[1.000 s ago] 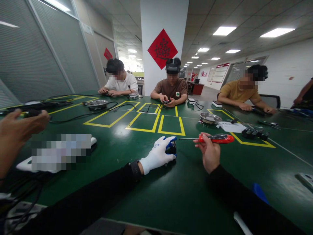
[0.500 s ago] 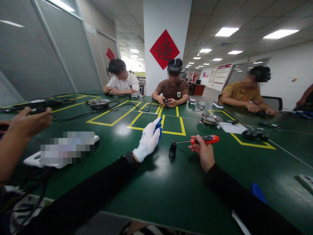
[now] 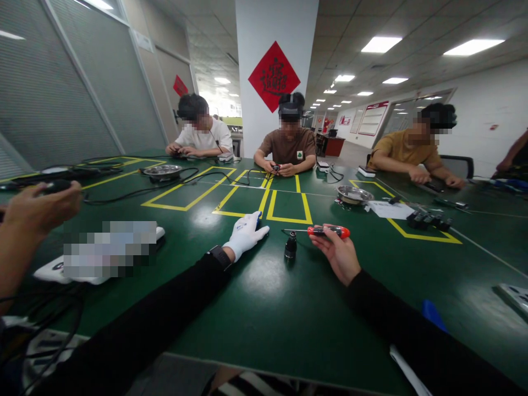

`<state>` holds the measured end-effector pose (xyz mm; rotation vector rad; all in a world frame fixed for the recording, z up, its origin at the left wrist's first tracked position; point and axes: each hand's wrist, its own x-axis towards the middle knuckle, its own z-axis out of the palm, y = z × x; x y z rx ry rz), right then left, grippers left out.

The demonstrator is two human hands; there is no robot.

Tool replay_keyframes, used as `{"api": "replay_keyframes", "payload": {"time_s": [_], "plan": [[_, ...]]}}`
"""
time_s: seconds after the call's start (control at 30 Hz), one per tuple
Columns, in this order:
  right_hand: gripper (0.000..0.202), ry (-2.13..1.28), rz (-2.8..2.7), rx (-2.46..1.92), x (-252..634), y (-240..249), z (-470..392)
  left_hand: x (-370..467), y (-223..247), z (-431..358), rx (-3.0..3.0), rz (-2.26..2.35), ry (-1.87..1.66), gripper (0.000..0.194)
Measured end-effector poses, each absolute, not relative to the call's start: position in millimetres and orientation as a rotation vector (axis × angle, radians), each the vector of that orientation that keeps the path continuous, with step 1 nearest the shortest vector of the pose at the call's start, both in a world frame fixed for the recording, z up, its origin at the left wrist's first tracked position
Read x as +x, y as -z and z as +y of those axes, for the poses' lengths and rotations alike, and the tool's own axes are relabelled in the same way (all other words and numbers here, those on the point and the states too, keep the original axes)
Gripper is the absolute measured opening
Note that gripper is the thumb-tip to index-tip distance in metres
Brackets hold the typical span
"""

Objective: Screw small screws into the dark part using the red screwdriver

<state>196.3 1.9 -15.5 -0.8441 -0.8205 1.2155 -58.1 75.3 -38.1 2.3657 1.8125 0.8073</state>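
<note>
My right hand point(image 3: 337, 254) is closed around the red and black handle of a screwdriver point(image 3: 329, 231). The thin shaft points left and passes just above or behind the top of a small black cylindrical part point(image 3: 290, 246); I cannot tell whether they touch. That part stands upright on the green table point(image 3: 256, 324), wider at the bottom than at its neck. Left of it, my left hand point(image 3: 244, 236) wears a white glove with blue on the palm side. Its fingers are stretched out, the thumb apart, low over the tabletop, and I see nothing held in it.
Yellow tape frames point(image 3: 310, 208) mark the table. Metal bowls point(image 3: 353, 194) stand to the right and left, with a paper sheet point(image 3: 388, 209) and several black parts point(image 3: 429, 220) at right. A white device point(image 3: 99, 253) lies left, near a neighbour's hand point(image 3: 45, 209). Other people sit opposite.
The screwdriver and my right hand have moved left, so the shaft reaches past the black part. My left hand has turned and lowered, its thumb spreading toward the part.
</note>
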Motion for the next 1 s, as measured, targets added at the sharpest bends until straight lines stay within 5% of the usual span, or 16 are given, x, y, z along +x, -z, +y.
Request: {"api": "replay_keyframes", "payload": {"time_s": [1.0], "plan": [[0.021, -1.42, -0.864, -0.835, 194.3, 19.1, 4.0, -58.1, 46.9, 80.3, 2.438, 1.854, -0.764, 0.058]]}}
